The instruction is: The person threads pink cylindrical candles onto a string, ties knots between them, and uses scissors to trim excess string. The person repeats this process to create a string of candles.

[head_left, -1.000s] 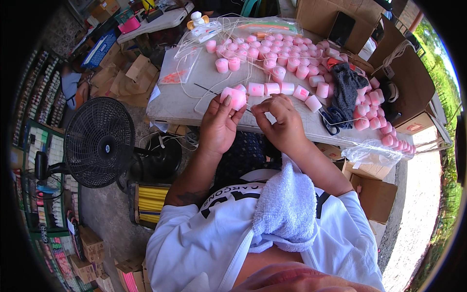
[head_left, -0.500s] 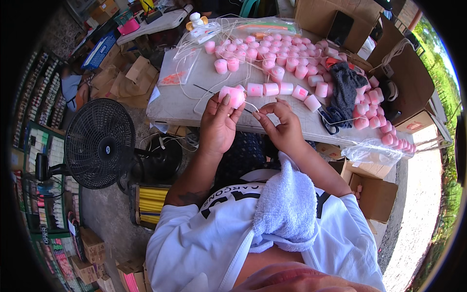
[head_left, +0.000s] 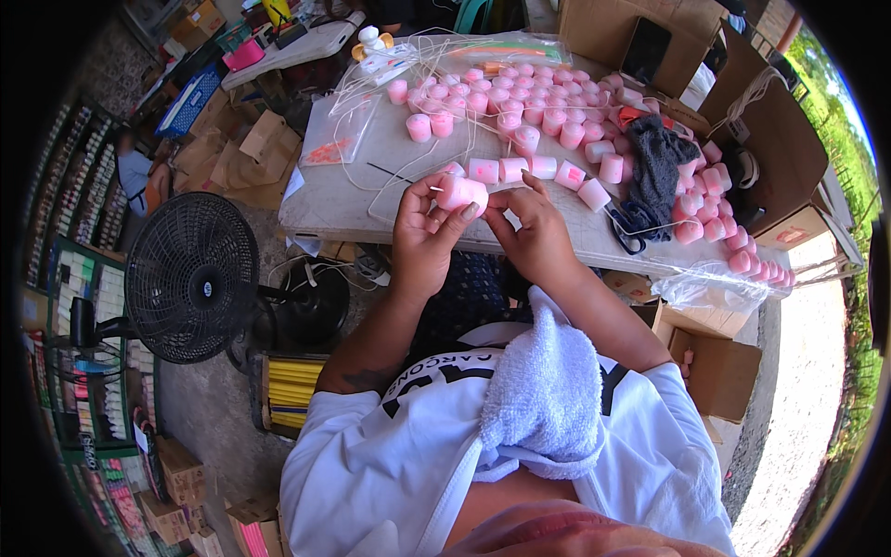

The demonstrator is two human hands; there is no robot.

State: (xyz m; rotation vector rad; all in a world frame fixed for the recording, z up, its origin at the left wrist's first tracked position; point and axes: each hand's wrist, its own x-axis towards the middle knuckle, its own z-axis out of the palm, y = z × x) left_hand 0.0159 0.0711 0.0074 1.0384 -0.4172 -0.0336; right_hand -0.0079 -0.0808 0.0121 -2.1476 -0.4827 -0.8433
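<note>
Two hands are at work over one grey table (head_left: 353, 200), and between them sits one pink cylinder (head_left: 461, 192), a small spool-like piece. The left hand (head_left: 422, 237) has it pinched between thumb and curled fingers, a narrow grip closed around the piece. The right hand (head_left: 531, 232) comes in from three o'clock, its fingertips drawn together against the cylinder's side; whether they pinch a thread there I cannot tell. The cylinder is held just above the table's near edge.

On the table, a near row of five pink cylinders (head_left: 543, 170) runs from twelve to two o'clock of the hands. Beyond it lies a dense cluster of pink cylinders (head_left: 520, 102) (too many and too overlapped for a sure count), and a further string of them (head_left: 733, 232) trails off toward three o'clock. One dark cloth (head_left: 657, 162) lies at two o'clock, with blue-handled scissors (head_left: 636, 223) beside it. Thin white cords (head_left: 371, 102) loop across the table at eleven o'clock.

One black fan (head_left: 190, 278) stands on the floor at eight o'clock. One white towel (head_left: 543, 395) is draped over the person's chest at six o'clock. Cardboard boxes (head_left: 724, 371) sit at four o'clock.
</note>
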